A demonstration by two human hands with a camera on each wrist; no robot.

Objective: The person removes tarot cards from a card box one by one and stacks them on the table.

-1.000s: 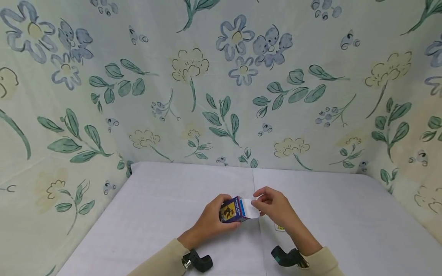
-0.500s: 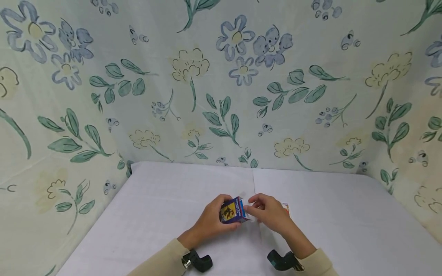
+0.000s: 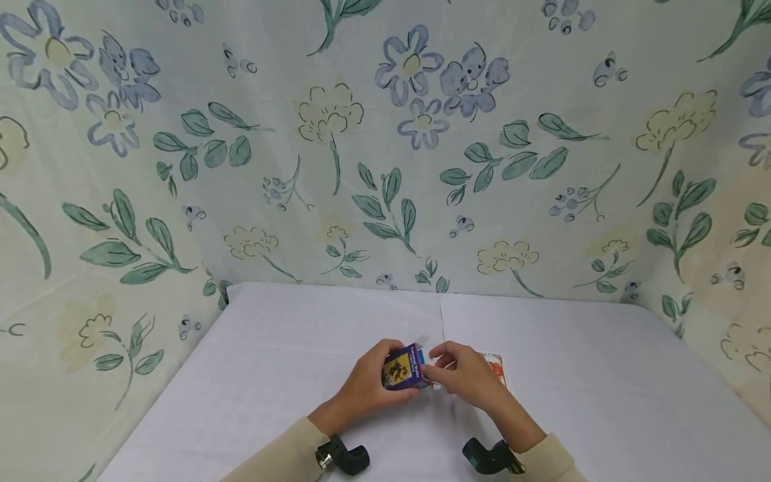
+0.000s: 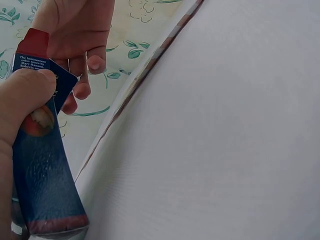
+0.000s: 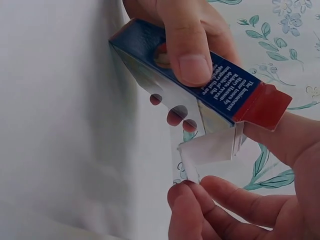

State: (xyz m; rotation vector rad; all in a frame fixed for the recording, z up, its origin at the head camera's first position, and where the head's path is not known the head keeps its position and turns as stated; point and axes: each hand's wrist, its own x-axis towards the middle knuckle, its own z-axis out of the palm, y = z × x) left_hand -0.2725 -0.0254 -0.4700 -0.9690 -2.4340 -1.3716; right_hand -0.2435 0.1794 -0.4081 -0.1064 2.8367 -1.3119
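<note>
My left hand (image 3: pixel 364 385) holds a small dark blue card box (image 3: pixel 397 369) with a yellow picture on its front. The thumb (image 4: pixel 32 92) lies along the printed side panel, the fingers round the back. The box's end stands open toward the right; a red side flap (image 5: pixel 268 106) sticks out and a white lid flap (image 5: pixel 212 147) hangs from the end. My right hand (image 3: pixel 460 375) is at that open end, its bent fingertips (image 5: pixel 182 192) pinching the white flap's tip. The inside of the box is hidden.
A flat white-bordered card-like piece with orange print (image 3: pixel 497 365) lies on the white-covered table (image 3: pixel 301 321), partly hidden by the right hand. Floral cloth (image 3: pixel 271 167) hangs behind and at both sides. Black camera mounts (image 3: pixel 343 456) sit at the wrists.
My right hand has moved left, closer to the box's open end, and the white flap shows less in the head view. More of the orange-printed piece is uncovered. The left hand stays put.
</note>
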